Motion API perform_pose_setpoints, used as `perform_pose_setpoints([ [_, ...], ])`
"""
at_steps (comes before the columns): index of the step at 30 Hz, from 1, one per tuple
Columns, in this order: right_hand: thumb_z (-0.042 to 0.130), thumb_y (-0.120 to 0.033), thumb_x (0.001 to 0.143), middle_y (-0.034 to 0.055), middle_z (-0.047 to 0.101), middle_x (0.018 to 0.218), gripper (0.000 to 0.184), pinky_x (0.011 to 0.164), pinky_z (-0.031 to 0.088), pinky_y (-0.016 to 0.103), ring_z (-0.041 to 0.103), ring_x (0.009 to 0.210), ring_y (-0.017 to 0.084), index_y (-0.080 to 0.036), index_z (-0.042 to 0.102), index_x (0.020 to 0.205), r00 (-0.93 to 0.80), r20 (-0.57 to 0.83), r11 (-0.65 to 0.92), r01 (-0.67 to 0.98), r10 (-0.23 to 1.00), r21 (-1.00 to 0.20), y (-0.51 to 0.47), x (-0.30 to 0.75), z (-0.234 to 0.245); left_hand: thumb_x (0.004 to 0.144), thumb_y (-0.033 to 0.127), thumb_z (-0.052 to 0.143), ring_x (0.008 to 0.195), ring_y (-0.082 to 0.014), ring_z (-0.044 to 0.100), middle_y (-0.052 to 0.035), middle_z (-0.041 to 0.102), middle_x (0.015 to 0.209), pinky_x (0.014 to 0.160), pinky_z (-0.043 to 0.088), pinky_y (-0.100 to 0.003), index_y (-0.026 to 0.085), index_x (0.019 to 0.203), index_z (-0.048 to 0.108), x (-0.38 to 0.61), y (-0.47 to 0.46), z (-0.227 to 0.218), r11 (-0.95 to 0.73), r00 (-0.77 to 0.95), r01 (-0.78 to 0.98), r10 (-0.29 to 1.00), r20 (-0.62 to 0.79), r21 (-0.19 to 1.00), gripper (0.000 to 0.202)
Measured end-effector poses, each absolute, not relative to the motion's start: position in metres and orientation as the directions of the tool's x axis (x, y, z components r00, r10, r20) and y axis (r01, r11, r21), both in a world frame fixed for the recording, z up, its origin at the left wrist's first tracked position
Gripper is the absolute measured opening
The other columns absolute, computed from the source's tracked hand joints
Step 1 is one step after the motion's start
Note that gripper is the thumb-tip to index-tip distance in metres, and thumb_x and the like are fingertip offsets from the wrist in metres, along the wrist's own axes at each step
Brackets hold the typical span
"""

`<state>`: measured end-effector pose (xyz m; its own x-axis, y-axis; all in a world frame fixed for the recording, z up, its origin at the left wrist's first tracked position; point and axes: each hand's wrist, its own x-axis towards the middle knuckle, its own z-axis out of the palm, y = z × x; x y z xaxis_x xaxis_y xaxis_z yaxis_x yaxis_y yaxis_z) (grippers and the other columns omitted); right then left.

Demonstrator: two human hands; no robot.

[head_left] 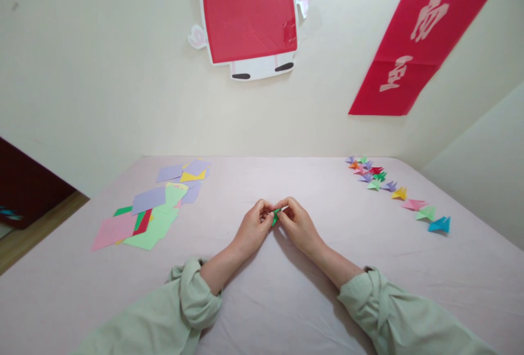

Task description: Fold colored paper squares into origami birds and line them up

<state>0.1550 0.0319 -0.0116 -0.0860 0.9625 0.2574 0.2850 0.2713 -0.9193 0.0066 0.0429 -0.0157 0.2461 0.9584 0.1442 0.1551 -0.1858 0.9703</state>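
Between the fingertips of both hands is a small folded piece of green paper (275, 217), mostly covered by the fingers. My left hand (256, 225) pinches it from the left, thumb and forefinger closed on it. From the right, my right hand (299, 225) grips it the same way, with the forefinger reaching across its top. The two hands meet at the middle of the table, close above the pale pink cloth (266, 295). How the green paper is folded is too small to make out.
Loose coloured paper sheets (149, 224) lie in an overlapping spread at the left. A row of small folded paper figures (399, 194) in several colours runs along the right. Behind the table stands a wall (262, 126) with a red banner (413, 44) and a cartoon cutout (250, 17).
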Motion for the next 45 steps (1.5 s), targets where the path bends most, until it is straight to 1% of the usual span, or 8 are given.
perform_pose_setpoints([
  [8,0.050,-0.017,0.081,-0.0005,0.057,0.077,0.010,0.062,0.040,0.026,0.053,0.067,0.014,-0.020,0.058,0.085,-0.083,0.298,0.308,0.359,0.951,-0.881,0.0302,0.1544,-0.0099,0.081,0.017,0.052,0.072,-0.0120,0.057,0.0009,0.059,0.080,0.069,0.045,-0.024,0.018,0.086,0.054,0.0065,0.0422,-0.0185,-0.204,0.240,0.173,0.958,0.160,0.964,0.005],
  [12,0.048,-0.017,0.080,-0.0003,0.058,0.081,0.011,0.063,0.043,0.026,0.054,0.068,0.014,-0.020,0.056,0.088,-0.103,0.284,0.302,0.325,0.953,-0.896,0.0309,0.1532,-0.0091,0.083,0.022,0.053,0.076,-0.0136,0.059,0.0000,0.061,0.082,0.071,0.046,-0.026,0.018,0.088,0.055,0.0065,0.0411,-0.0184,-0.200,0.263,0.176,0.953,0.150,0.964,0.006],
  [16,0.048,-0.018,0.081,0.0007,0.061,0.089,0.014,0.068,0.046,0.027,0.058,0.075,0.015,-0.020,0.054,0.093,-0.110,0.274,0.294,0.275,0.955,-0.915,0.0309,0.1529,-0.0101,0.083,0.023,0.055,0.077,-0.0134,0.060,-0.0001,0.060,0.083,0.072,0.047,-0.026,0.018,0.087,0.054,0.0063,0.0413,-0.0186,-0.195,0.256,0.148,0.955,0.153,0.970,0.007],
  [23,0.048,-0.020,0.084,-0.0007,0.061,0.080,0.007,0.068,0.045,0.027,0.060,0.074,0.015,-0.020,0.055,0.087,-0.094,0.263,0.278,0.265,0.960,-0.923,0.0298,0.1542,-0.0088,0.080,0.020,0.056,0.072,-0.0115,0.058,0.0018,0.058,0.079,0.068,0.045,-0.023,0.018,0.083,0.052,0.0073,0.0421,-0.0181,-0.178,0.236,0.128,0.961,0.144,0.976,0.005],
  [35,0.050,-0.021,0.085,0.0000,0.062,0.081,0.007,0.071,0.046,0.028,0.060,0.075,0.015,-0.020,0.057,0.085,-0.129,0.282,0.307,0.285,0.951,-0.908,0.0314,0.1541,-0.0099,0.082,0.022,0.055,0.068,-0.0109,0.056,0.0035,0.056,0.073,0.062,0.043,-0.022,0.018,0.080,0.050,0.0069,0.0403,-0.0125,-0.185,0.229,0.203,0.964,0.137,0.962,0.006],
  [39,0.050,-0.022,0.086,-0.0002,0.061,0.078,0.008,0.070,0.046,0.028,0.058,0.073,0.015,-0.020,0.057,0.083,-0.129,0.279,0.306,0.299,0.951,-0.904,0.0312,0.1543,-0.0076,0.082,0.023,0.055,0.070,-0.0121,0.056,0.0026,0.056,0.075,0.064,0.044,-0.023,0.019,0.079,0.050,0.0061,0.0397,-0.0121,-0.194,0.235,0.208,0.961,0.143,0.959,0.007],
  [43,0.051,-0.021,0.085,0.0020,0.061,0.088,0.009,0.071,0.047,0.028,0.059,0.077,0.015,-0.020,0.058,0.091,-0.129,0.272,0.300,0.309,0.954,-0.903,0.0300,0.1531,-0.0083,0.084,0.022,0.053,0.071,-0.0122,0.055,0.0024,0.055,0.075,0.068,0.044,-0.024,0.019,0.079,0.050,0.0054,0.0406,-0.0124,-0.226,0.233,0.208,0.956,0.176,0.952,0.007],
  [45,0.053,-0.022,0.084,0.0041,0.060,0.097,0.016,0.074,0.048,0.029,0.059,0.082,0.016,-0.020,0.057,0.100,-0.120,0.278,0.303,0.322,0.953,-0.897,0.0298,0.1523,-0.0103,0.084,0.021,0.052,0.071,-0.0119,0.054,0.0027,0.054,0.075,0.068,0.043,-0.024,0.018,0.078,0.050,0.0051,0.0414,-0.0120,-0.233,0.217,0.212,0.958,0.187,0.949,0.007],
])
